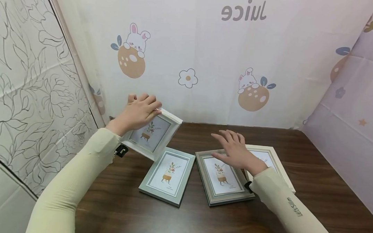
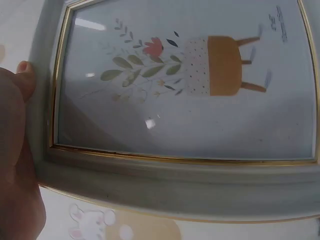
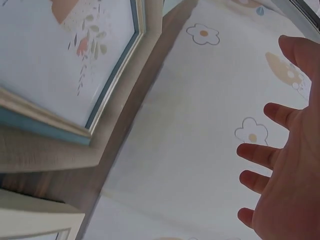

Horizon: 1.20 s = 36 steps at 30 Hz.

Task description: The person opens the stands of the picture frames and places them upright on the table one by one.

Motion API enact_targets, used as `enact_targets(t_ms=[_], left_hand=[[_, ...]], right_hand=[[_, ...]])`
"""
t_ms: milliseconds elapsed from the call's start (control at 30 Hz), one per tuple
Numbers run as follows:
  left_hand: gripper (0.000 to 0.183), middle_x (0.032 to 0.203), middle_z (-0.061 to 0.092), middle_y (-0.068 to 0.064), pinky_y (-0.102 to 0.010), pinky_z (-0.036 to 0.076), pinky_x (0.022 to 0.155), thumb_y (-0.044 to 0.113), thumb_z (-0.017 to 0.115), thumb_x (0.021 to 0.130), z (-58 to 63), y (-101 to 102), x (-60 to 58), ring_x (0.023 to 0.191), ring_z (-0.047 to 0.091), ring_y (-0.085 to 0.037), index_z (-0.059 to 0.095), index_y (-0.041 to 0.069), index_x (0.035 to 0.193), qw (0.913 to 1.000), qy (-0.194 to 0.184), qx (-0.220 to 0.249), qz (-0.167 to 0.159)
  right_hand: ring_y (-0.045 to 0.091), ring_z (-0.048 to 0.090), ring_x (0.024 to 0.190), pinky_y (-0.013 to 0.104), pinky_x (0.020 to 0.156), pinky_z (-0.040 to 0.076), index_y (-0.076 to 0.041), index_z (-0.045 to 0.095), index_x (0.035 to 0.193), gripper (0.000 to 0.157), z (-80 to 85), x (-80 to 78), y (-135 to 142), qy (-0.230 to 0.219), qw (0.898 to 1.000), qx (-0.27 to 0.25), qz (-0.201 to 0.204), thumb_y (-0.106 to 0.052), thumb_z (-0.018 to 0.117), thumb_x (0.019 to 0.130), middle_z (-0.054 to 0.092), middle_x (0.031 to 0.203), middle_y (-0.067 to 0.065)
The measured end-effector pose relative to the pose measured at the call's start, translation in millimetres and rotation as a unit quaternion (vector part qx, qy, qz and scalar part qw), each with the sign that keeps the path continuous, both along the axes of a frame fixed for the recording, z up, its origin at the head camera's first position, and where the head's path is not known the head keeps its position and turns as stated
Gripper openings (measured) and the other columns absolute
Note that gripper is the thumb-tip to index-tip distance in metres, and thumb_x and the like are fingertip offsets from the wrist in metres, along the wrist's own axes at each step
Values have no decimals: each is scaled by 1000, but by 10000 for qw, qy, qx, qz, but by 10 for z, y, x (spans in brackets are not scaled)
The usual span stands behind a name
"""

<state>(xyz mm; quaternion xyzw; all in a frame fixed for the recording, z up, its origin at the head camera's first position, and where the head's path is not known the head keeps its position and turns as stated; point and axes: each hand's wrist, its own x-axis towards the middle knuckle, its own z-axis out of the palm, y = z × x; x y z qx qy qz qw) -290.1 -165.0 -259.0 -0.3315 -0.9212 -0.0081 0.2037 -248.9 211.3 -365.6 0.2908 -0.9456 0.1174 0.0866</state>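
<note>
Cream sleeves [image 1: 77, 174] nearest, running in from 7 and 5 o'clock in the head view. Left hand [image 1: 136, 111] at 9 o'clock grips the upper edge of a white picture frame [image 1: 151, 134], at 8 o'clock: raised off the table [image 1: 129, 214], tilted, print side showing. Moulded off-white border, thin gold inner line. Print [image 2: 190, 90] is pale: orange-brown legged pot [image 2: 224, 65] with speckled upper band, green leaves, red flower [image 2: 153, 47]; small glints over it. In the left wrist view it's sideways, stems toward 9 o'clock.

Right hand [image 1: 233, 150] at 4 o'clock: fingers spread, holding nothing, over the taupe picture frame [image 1: 222, 177] at 5 o'clock. Sage-green picture frame [image 1: 166, 176] lies between 6 and 7, just beside the white one's low corner; can't tell if they touch. Cream picture frame [image 1: 276, 165] at 4 o'clock, partly behind the right arm.
</note>
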Motion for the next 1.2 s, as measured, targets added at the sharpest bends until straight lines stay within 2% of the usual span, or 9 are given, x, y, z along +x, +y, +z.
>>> enact_targets(t_ms=[333, 533, 667, 833, 967, 1100, 1200], left_hand=[[26, 104, 51, -2, -54, 17, 88, 35, 53, 102, 119, 165, 90, 101, 41, -26, 62, 18, 119, 9983, 295, -81, -501], [23, 106, 52, -2, -57, 14, 90, 31, 60, 99, 157, 229, 119, 104, 42, -26, 62, 20, 119, 9958, 566, -228, -682], [23, 105, 53, -1, -58, 15, 91, 28, 67, 95, 138, 260, 122, 104, 43, -25, 63, 22, 117, 9942, 706, -236, -775], [25, 102, 54, -1, -60, 19, 92, 22, 77, 88, 75, 308, 113, 101, 46, -26, 67, 22, 111, 9905, 879, -89, -1049], [25, 100, 54, 0, -61, 21, 92, 22, 80, 84, 39, 334, 118, 101, 47, -26, 67, 21, 106, 9876, 1033, -26, -1185], [27, 100, 54, 0, -61, 21, 93, 22, 81, 83, 9, 340, 123, 101, 47, -26, 67, 22, 106, 9843, 1142, 7, -1344], [29, 99, 54, 1, -62, 21, 93, 23, 83, 81, -24, 345, 127, 99, 47, -25, 67, 23, 106, 9792, 1276, 66, -1578]], right_hand=[[47, 18, 140, 66, 105, 10, -12, 34, 153, 70, 66, 21, 109, 31, 9999, -11, -143, -44, 62, 97, 26, 154, 22], [47, 19, 140, 67, 105, 10, -12, 35, 152, 71, 96, 31, 158, 126, 9997, -54, -197, -45, 62, 96, 27, 153, 23], [47, 19, 140, 67, 104, 10, -12, 34, 153, 70, 104, 32, 205, 93, 9996, -97, -261, -44, 62, 96, 27, 153, 22], [46, 18, 139, 68, 103, 10, -12, 34, 152, 69, 152, 57, 286, 83, 9992, -168, -357, -43, 61, 97, 25, 153, 22], [45, 18, 139, 68, 103, 10, -12, 32, 153, 69, 171, 58, 357, 76, 9990, -181, -409, -43, 60, 98, 24, 154, 22], [45, 18, 138, 68, 102, 10, -12, 32, 153, 71, 172, 48, 424, 122, 9992, -244, -300, -43, 62, 96, 25, 153, 21], [45, 19, 138, 68, 101, 12, -12, 33, 152, 70, 192, 48, 459, 234, 9992, -270, -150, -40, 64, 95, 26, 152, 21]])
